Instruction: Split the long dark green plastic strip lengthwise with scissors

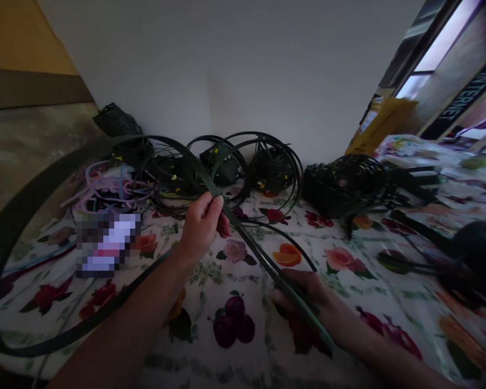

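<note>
A long dark green strip loops widely on the left and runs through my left hand, whose thumb and fingers pinch it near the middle of the view. From there several narrow green lengths slant down to the right to my right hand. The fingers of my right hand are closed around these strips, partly hidden beneath them. The green ends stick out past my right hand toward the lower right.
Dark woven baskets and coiled strips stand along the wall. Pinkish strips lie in a heap at the left. A dark basket and dark items are at the right on the flowered tablecloth.
</note>
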{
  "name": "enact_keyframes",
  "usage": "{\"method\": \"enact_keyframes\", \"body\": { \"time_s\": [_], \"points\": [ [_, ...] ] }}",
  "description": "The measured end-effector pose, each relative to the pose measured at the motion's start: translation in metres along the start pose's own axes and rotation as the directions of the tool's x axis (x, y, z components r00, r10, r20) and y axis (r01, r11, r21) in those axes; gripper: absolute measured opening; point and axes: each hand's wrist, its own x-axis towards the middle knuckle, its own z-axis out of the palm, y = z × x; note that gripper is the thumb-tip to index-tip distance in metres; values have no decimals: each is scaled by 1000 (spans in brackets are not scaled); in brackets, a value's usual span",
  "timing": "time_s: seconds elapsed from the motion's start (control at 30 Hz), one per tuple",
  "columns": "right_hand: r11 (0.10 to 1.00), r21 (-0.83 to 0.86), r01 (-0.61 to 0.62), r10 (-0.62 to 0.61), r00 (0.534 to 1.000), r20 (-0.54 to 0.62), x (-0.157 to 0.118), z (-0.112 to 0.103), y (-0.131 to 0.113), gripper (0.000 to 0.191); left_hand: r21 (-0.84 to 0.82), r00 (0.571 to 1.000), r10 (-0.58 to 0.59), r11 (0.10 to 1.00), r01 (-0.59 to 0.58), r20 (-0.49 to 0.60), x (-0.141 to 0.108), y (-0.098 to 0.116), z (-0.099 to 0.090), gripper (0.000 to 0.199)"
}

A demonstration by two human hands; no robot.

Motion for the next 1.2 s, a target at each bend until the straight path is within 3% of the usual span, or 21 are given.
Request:
{"method": "enact_keyframes", "body": {
  "time_s": [0.3,0.67,0.9,1.2],
  "points": [
    [1000,29,-5,4,1000,23,-2,0,-1,41,-11,999,-20,1000,20,26,-5,-2,7,31],
    [996,-67,56,-57,998,-10,-1,0,-2,41,-8,999,-26,1000,26,31,-5,-4,5,31],
    [999,33,-40,41,999,-12,-3,7,5,41,-13,999,-14,1000,14,34,-5,-5,4,31],
    [1000,4,12,-12,1000,-6,-1,2,2,37,-54,994,-96,994,99,61,-9,1,13,29]
  ]
}}
